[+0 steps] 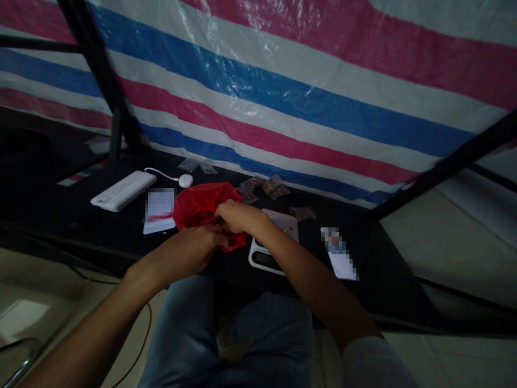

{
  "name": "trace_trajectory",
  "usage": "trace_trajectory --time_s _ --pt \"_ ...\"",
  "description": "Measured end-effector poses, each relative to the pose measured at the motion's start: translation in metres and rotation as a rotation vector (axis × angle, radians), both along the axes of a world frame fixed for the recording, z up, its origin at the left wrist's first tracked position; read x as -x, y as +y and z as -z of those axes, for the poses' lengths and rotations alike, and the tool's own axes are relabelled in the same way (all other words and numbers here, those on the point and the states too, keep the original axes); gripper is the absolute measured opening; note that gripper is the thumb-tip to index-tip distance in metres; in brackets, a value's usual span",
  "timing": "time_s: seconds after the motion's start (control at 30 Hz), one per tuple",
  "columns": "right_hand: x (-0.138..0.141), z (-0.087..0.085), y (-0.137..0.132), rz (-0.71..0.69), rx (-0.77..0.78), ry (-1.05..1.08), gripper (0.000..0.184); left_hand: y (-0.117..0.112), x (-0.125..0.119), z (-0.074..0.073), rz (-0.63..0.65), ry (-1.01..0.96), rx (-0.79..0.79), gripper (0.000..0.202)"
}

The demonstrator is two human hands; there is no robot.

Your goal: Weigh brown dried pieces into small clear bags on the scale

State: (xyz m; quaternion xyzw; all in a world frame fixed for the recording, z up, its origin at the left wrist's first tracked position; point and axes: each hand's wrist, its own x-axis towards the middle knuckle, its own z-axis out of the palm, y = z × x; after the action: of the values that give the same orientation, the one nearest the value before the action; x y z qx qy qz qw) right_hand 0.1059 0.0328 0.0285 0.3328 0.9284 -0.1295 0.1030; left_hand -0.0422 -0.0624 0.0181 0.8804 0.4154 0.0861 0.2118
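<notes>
**Head view: both hands clenched on red plastic bag above tabletop**

Jeans-clad knees (266, 334) sit at the bottom of the frame, with a grey sleeve (371, 364) on the right forearm. Left hand (188, 250) and right hand (240, 216) meet at a red plastic bag (202, 207). Grip: both clenched on the bag, which is bunched between them, its lower corner hanging past the right hand.

Bag sits on the black tabletop (89, 215), touching or overlapping the edge of a white digital scale (264, 258) under the right hand. Pixelated paper slips (159, 210) (339, 253) lie either side.

Farther back: small clear bags of brown contents (274, 187), two flatter clear bags (197, 166), a white power bank (122, 191) and a round white device (186, 181) joined by a white cable (161, 173).

Behind everything, a red, blue and white striped tarp (283, 91) hangs on a black metal frame (100, 70).
</notes>
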Motion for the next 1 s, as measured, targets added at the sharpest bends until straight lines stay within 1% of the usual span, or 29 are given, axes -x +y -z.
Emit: trace_trajectory --time_s 0.1,0.17,0.27,0.33,0.37,0.47,0.5,0.57,0.7,0.83,0.93,1.0 --pt "0.002 -0.004 -0.006 -0.001 0.006 -0.025 0.028 -0.002 -0.005 0.002 0.020 -0.001 0.047 0.036" --pt "0.000 -0.007 -0.007 0.006 -0.008 -0.025 0.025 -0.003 -0.008 0.001 0.032 -0.005 0.077 0.034" --pt "-0.006 -0.009 -0.003 0.018 -0.012 0.013 0.018 -0.004 -0.012 -0.005 0.017 0.063 0.108 0.025" --pt "-0.013 -0.010 0.002 0.007 0.037 0.083 0.017 -0.003 -0.015 -0.010 -0.031 0.124 0.106 0.018" --pt "-0.016 -0.010 0.005 -0.003 0.065 0.131 0.016 -0.003 -0.017 -0.012 -0.058 0.143 0.089 0.017" --pt "-0.028 -0.011 0.009 -0.024 0.105 0.308 0.017 0.000 -0.021 -0.014 -0.133 0.149 0.009 0.034" --pt "-0.032 -0.013 0.009 -0.021 0.110 0.362 0.018 0.001 -0.021 -0.013 -0.151 0.147 -0.011 0.037" --pt "-0.040 -0.020 0.007 0.006 0.131 0.432 0.019 0.004 -0.021 -0.008 -0.184 0.137 -0.027 0.033" --pt "-0.065 -0.040 -0.002 0.091 0.137 0.486 0.020 0.009 -0.018 -0.001 -0.191 0.074 -0.022 0.025" --pt "-0.104 -0.058 -0.009 0.210 0.135 0.489 0.020 0.016 -0.019 0.004 -0.156 0.053 -0.027 0.029" --pt "-0.136 -0.065 -0.013 0.326 0.119 0.424 0.023 0.023 -0.021 0.013 -0.148 0.084 -0.010 0.030" --pt "-0.152 -0.066 -0.015 0.383 0.118 0.369 0.025 0.026 -0.022 0.018 -0.147 0.106 0.014 0.029"
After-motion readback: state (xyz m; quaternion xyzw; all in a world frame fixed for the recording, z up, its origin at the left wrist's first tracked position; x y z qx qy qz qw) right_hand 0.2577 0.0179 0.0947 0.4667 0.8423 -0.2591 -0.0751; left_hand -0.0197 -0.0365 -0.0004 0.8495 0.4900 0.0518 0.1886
